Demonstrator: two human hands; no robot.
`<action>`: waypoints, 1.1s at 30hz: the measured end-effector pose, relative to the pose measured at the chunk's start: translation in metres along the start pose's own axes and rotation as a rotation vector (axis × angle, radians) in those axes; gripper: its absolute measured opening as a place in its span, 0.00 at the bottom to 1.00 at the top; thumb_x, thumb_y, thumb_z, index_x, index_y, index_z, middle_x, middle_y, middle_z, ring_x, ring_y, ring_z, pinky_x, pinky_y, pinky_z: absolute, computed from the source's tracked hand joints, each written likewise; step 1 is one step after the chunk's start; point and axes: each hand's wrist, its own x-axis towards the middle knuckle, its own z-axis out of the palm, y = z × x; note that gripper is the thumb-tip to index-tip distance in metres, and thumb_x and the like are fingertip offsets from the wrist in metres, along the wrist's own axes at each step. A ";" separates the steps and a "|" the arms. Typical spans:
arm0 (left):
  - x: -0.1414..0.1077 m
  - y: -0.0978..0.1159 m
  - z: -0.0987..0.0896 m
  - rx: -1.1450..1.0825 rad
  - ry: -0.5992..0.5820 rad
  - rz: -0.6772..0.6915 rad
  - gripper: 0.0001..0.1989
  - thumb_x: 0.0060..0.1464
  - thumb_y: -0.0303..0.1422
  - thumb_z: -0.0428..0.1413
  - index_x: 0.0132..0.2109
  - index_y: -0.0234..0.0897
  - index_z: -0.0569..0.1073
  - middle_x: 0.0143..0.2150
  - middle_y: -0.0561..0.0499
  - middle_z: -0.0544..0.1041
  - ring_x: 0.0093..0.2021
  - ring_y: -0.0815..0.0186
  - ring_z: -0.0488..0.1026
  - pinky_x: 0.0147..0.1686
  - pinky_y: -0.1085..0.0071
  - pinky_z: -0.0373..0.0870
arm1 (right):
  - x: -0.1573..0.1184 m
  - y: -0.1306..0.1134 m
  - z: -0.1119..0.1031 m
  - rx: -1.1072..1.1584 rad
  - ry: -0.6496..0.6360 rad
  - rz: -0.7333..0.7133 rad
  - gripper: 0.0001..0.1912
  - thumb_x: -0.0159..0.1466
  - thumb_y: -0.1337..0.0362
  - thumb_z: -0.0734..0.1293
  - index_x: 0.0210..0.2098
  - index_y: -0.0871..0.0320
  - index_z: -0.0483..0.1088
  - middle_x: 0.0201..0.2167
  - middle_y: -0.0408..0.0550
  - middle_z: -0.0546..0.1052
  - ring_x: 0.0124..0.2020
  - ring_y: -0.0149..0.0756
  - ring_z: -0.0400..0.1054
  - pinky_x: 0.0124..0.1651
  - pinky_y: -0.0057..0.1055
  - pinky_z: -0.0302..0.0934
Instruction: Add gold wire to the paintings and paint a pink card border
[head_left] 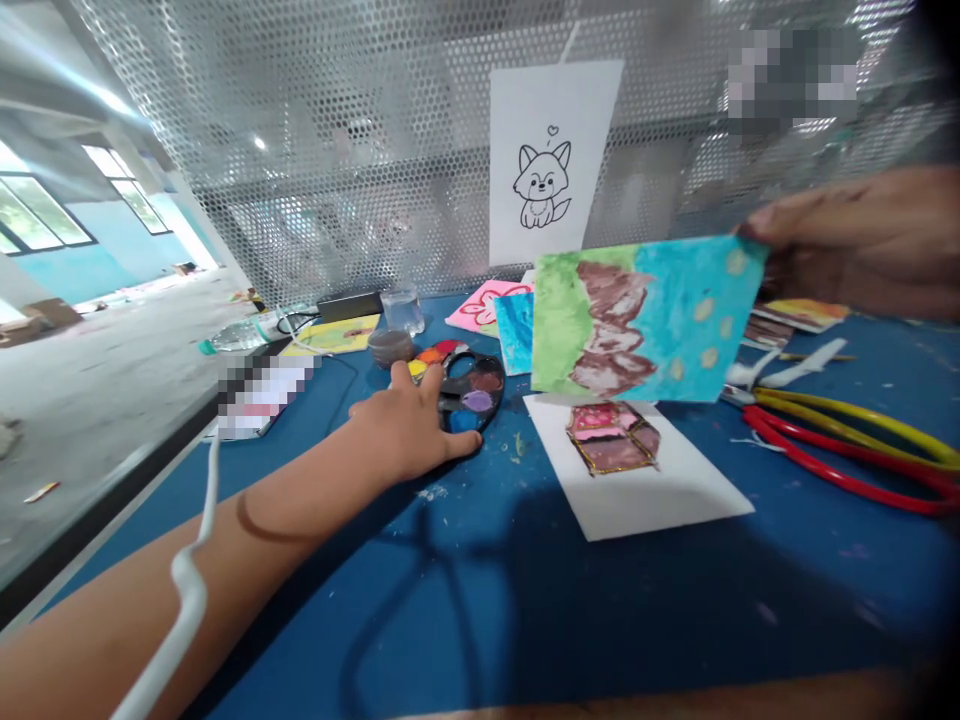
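Note:
My left hand (405, 425) lies over the near left side of a black paint palette (491, 365). Its thumb and fingers span the palette's edge, and part of the palette is hidden beneath. Wells of yellow, orange, red, brown, purple and blue paint show. At the right, my right hand (847, 235), somewhat blurred, pinches the upper corner of a painted card (675, 320). The card is held upright, with green, brown and blue areas and pale yellow spots. Just below it, a white sheet (637, 505) with a small brown and pink picture lies on the blue table (420, 620).
A fox line drawing (544, 180) hangs on the perforated metal screen (360, 170). Cups of murky water (391, 346) and clear water (405, 310) stand behind the palette. Red-and-yellow-handled pliers (847, 455) lie right. A bottle (236, 335) lies left; a white cable (187, 585) crosses my forearm.

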 end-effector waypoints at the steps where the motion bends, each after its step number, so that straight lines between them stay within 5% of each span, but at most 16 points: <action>1: -0.001 0.001 0.001 0.008 0.001 -0.001 0.50 0.54 0.61 0.53 0.74 0.41 0.49 0.69 0.30 0.53 0.55 0.36 0.75 0.53 0.45 0.72 | 0.004 -0.006 0.000 0.091 -0.003 0.029 0.16 0.72 0.62 0.58 0.43 0.63 0.76 0.54 0.52 0.79 0.50 0.41 0.76 0.39 0.36 0.66; 5: -0.003 0.003 0.003 0.034 0.007 -0.014 0.50 0.55 0.62 0.52 0.75 0.42 0.47 0.70 0.29 0.53 0.54 0.36 0.75 0.51 0.42 0.72 | 0.018 -0.020 0.007 0.073 -0.016 -0.024 0.18 0.71 0.58 0.63 0.53 0.64 0.73 0.52 0.55 0.79 0.51 0.43 0.75 0.41 0.35 0.65; 8: -0.005 0.005 0.004 0.066 0.015 -0.021 0.50 0.55 0.63 0.52 0.76 0.43 0.48 0.72 0.29 0.52 0.56 0.33 0.72 0.51 0.35 0.70 | 0.030 -0.025 0.020 -0.185 -0.276 -0.116 0.20 0.70 0.54 0.64 0.48 0.65 0.76 0.42 0.52 0.81 0.40 0.35 0.75 0.38 0.34 0.62; 13: -0.013 0.005 0.006 0.124 0.076 0.057 0.50 0.57 0.64 0.52 0.76 0.44 0.48 0.74 0.31 0.50 0.68 0.33 0.59 0.56 0.29 0.62 | 0.035 -0.035 0.068 -0.461 -0.752 -0.403 0.20 0.67 0.49 0.66 0.40 0.59 0.79 0.40 0.47 0.80 0.36 0.31 0.70 0.41 0.32 0.60; 19: -0.023 0.006 0.008 0.133 0.165 0.171 0.46 0.60 0.63 0.50 0.75 0.43 0.51 0.73 0.32 0.56 0.69 0.35 0.58 0.57 0.27 0.60 | 0.018 -0.041 0.122 -0.670 -0.979 -0.496 0.16 0.62 0.50 0.67 0.31 0.57 0.77 0.31 0.46 0.77 0.33 0.35 0.67 0.37 0.32 0.58; 24: -0.027 0.009 0.015 0.121 0.313 0.375 0.36 0.64 0.58 0.48 0.70 0.41 0.62 0.67 0.34 0.65 0.64 0.38 0.65 0.58 0.29 0.60 | 0.011 -0.032 0.134 -0.603 -1.010 -0.527 0.13 0.60 0.53 0.67 0.32 0.54 0.77 0.30 0.45 0.78 0.33 0.36 0.68 0.38 0.33 0.60; 29: -0.031 0.011 0.020 0.127 0.340 0.596 0.28 0.68 0.51 0.46 0.62 0.36 0.71 0.64 0.34 0.69 0.62 0.41 0.67 0.58 0.33 0.61 | 0.005 -0.028 0.137 -0.520 -0.993 -0.587 0.13 0.61 0.52 0.65 0.32 0.53 0.77 0.32 0.44 0.79 0.32 0.34 0.68 0.39 0.32 0.60; 33: -0.033 0.010 0.022 0.116 0.352 0.717 0.22 0.68 0.46 0.46 0.56 0.35 0.73 0.61 0.36 0.72 0.61 0.43 0.67 0.58 0.39 0.63 | 0.008 -0.027 0.123 -0.541 -0.771 -0.571 0.16 0.61 0.49 0.67 0.40 0.53 0.76 0.38 0.47 0.79 0.37 0.39 0.71 0.39 0.32 0.59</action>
